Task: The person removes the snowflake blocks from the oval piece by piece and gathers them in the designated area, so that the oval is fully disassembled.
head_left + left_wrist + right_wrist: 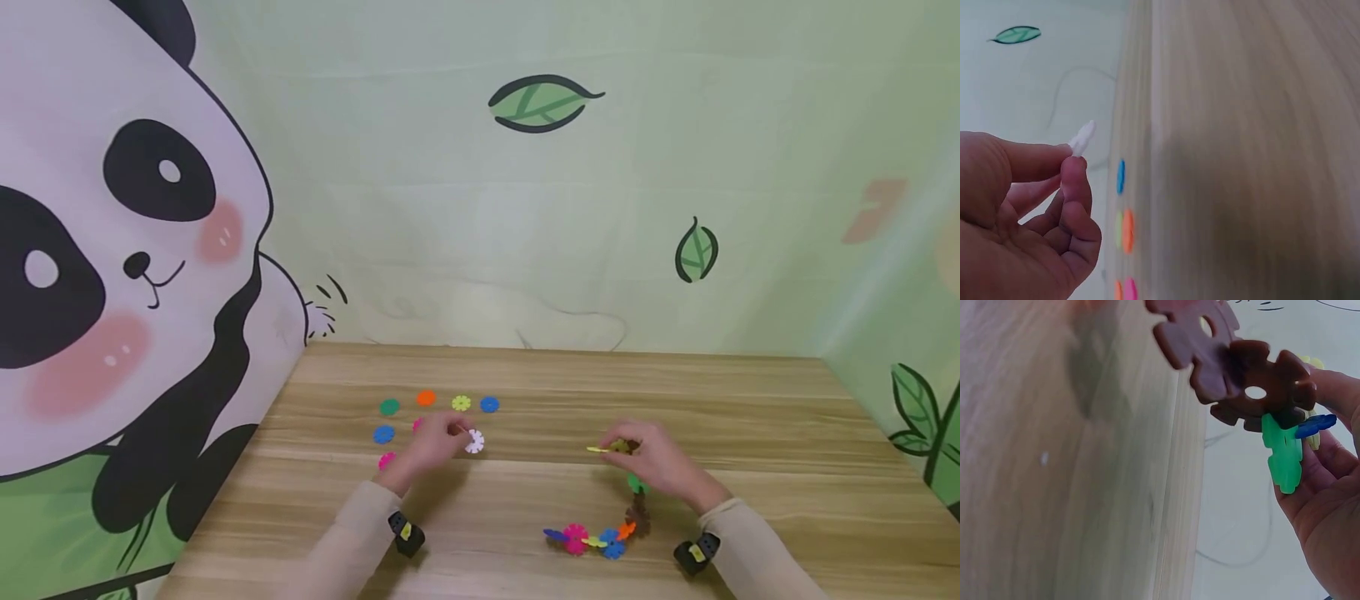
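In the head view my left hand (pixel 433 446) pinches a white notched snowflake disc (pixel 475 442) between thumb and finger. The left wrist view shows that white disc (pixel 1083 138) nearly edge-on, above the table. My right hand (pixel 651 457) grips the upper end of a curved chain of interlocked snowflake discs, where a yellow disc (pixel 597 450) sticks out leftward. Lower down the chain come a green disc (pixel 637 483), a blue disc (pixel 612 546) and a pink disc (pixel 576 539). Up close in the right wrist view, brown discs (pixel 1269 384) join a green disc (pixel 1284 456); fingers partly cover the yellow one.
Loose discs lie on the wooden table (pixel 510 500) around my left hand: green (pixel 389 407), orange (pixel 426 398), yellow-green (pixel 461 403), blue (pixel 490 404) and several others. A panda-printed backdrop (pixel 420 208) stands behind the table.
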Demonstrator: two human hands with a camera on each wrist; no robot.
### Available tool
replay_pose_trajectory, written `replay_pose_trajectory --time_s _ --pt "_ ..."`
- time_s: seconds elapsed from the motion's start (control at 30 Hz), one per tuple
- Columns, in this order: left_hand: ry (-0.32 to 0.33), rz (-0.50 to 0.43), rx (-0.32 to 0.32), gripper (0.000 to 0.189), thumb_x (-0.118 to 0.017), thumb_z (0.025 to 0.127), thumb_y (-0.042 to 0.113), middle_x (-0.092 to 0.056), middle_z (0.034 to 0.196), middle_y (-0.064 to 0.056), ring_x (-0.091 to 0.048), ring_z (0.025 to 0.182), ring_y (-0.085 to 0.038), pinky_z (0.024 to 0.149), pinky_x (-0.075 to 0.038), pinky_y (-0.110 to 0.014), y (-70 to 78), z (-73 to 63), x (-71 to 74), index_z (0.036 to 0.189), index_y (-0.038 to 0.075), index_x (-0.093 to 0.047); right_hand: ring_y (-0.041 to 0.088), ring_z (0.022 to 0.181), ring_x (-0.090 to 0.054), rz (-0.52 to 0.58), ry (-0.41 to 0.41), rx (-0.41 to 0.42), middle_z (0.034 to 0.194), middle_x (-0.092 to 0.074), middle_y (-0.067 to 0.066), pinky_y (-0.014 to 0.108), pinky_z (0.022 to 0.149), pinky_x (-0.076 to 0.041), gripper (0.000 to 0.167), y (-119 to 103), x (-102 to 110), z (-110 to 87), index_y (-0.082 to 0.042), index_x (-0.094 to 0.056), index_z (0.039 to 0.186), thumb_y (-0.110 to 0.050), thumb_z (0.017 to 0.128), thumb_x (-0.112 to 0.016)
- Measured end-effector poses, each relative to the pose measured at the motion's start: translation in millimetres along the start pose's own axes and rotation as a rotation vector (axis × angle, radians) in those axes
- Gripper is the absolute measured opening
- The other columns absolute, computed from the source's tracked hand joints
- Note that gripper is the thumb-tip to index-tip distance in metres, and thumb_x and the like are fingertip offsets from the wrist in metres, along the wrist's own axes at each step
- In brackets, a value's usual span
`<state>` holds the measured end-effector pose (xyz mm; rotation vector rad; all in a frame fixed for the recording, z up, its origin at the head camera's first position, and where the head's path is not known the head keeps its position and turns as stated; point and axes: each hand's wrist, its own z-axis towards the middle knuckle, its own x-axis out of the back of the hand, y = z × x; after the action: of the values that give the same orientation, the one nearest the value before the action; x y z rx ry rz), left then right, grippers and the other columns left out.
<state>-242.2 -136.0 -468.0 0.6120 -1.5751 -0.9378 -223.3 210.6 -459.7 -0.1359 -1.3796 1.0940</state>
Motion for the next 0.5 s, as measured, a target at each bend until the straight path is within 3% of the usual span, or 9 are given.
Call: replay_pose_trajectory --time_s 0.27,0.5 --pt "0.027 0.105 0.001 0.007 -0.059 0.084 -0.002 -0.055 0.074 -0.004 -0.048 0.063 -0.016 0.055 -0.041 -0.027 -23.4 -11.1 20.6 0.086 0.005 -0.061 0.008 0.072 -0.051 0.009 0.006 0.001 0.09 -0.064 -0.008 0.025 0.061 -0.047 0.009 -1.2 1.0 -0.8 -0.012 -0.072 0.094 -0.012 0.086 -0.07" --pt "0.06 0.185 0.03 0.007 -0.062 0.083 -0.002 -0.053 0.072 -0.004 -0.047 0.06 -0.016 0.052 -0.04 -0.026 -27.8 -18.0 32.0 0.085 0.004 -0.062 0.008 0.075 -0.053 0.016 0.008 0.009 0.092 -0.065 -0.006 0.025 0.062 -0.047 0.008 -0.6 1.1 -1.9 -0.012 -0.071 0.093 -0.01 0.086 -0.07"
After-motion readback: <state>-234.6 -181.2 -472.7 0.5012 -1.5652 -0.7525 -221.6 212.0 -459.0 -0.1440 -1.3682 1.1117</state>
